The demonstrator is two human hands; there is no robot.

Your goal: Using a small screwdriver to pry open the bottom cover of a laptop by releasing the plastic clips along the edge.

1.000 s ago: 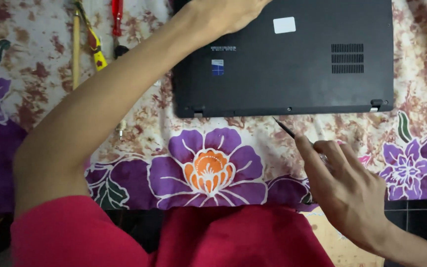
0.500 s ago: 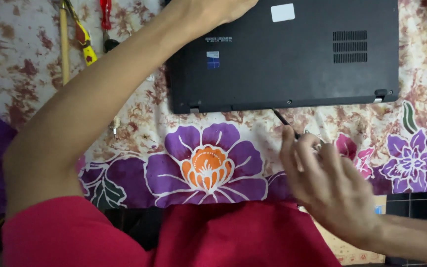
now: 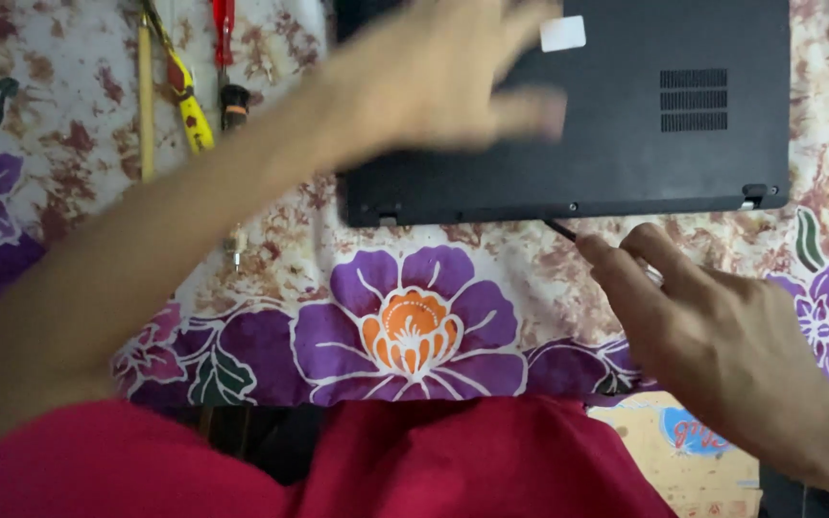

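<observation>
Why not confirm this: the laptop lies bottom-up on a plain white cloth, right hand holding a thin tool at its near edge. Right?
Not quite. The head view shows the cloth is floral, with purple and orange flowers, not plain white. The rest holds: the laptop lies bottom-up, and the right hand holds a thin tool at its near edge.

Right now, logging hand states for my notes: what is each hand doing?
Left hand: open, blurred, over the black laptop.
Right hand: closed on a thin dark tool at the laptop's edge.

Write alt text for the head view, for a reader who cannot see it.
A person's right hand holds a thin dark tool at the near edge of an upturned black laptop, while the blurred left hand hovers over it. Everything lies on a flowered cloth, with screwdrivers at upper left.
</observation>
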